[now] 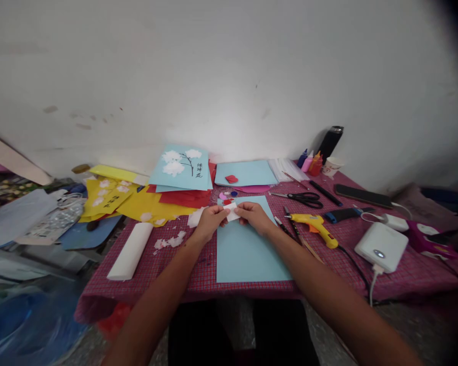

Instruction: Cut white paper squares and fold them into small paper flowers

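Bare forearms (164,290) come in from the near side, left and right, and meet over the table; between their hands is a small white piece (232,210), probably paper, above the far part of a pale blue sheet (248,259). The left hand (211,220) has its left end pinched, thumb on top; the right hand (254,215) is closed on its right end in the same way, so the piece lies right at the fingertips, spanning the gap.

The step in hand looks like shaping or folding this piece, though no crease can be made out; as a judgement, the next move calls for light, even pressure from both thumbs, since something so thin could tear or crumple.

Just left of the left hand lies loose white paper (194,218); nearer and farther left, pale scraps (170,241), then a white roll (131,252); to the right, a yellow glue gun (313,222), with black-handled scissors (304,197) beyond it; far left, a flower picture (164,176) rests on stacked sheets.
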The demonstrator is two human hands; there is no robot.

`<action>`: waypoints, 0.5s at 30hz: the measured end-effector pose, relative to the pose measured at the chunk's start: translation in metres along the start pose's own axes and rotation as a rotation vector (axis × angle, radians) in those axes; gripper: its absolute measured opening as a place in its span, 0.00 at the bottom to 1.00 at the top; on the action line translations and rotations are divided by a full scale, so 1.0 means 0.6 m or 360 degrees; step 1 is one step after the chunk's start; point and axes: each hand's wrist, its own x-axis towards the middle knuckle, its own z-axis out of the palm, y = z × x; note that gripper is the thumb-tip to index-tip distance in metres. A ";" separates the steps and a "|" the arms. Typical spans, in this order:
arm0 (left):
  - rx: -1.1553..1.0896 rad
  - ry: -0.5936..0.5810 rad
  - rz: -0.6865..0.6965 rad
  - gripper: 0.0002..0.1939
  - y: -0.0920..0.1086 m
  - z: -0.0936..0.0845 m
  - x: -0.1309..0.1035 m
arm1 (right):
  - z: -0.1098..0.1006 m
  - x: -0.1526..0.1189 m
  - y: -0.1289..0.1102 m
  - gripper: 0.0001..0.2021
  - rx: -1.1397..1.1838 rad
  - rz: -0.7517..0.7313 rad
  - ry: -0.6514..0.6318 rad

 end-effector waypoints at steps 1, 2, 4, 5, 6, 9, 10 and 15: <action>-0.0001 0.0007 0.0002 0.18 0.000 0.000 0.000 | 0.000 0.000 0.001 0.15 -0.0005 -0.0012 0.0010; -0.0005 0.0015 0.0004 0.18 0.000 0.001 0.000 | -0.001 0.000 0.001 0.15 -0.0011 -0.0027 0.0025; -0.0022 0.0012 0.0004 0.19 0.000 0.000 0.000 | -0.001 0.000 0.002 0.15 -0.0028 -0.0053 0.0045; -0.0029 0.0005 0.0003 0.19 0.001 0.000 -0.001 | -0.001 0.000 0.002 0.15 -0.0032 -0.0060 0.0042; -0.0036 -0.0001 0.0001 0.19 0.001 -0.001 -0.001 | -0.001 -0.001 0.003 0.15 -0.0032 -0.0060 0.0031; -0.0043 -0.0014 -0.0012 0.18 0.004 -0.002 -0.004 | 0.001 -0.002 0.003 0.15 -0.0044 -0.0055 -0.0021; -0.0038 -0.0016 -0.0017 0.19 0.005 -0.003 -0.005 | 0.001 -0.003 0.003 0.16 -0.0057 -0.0061 -0.0030; -0.0033 -0.0022 -0.0054 0.18 0.009 -0.002 -0.008 | 0.001 -0.004 0.001 0.16 -0.0114 -0.0089 -0.0007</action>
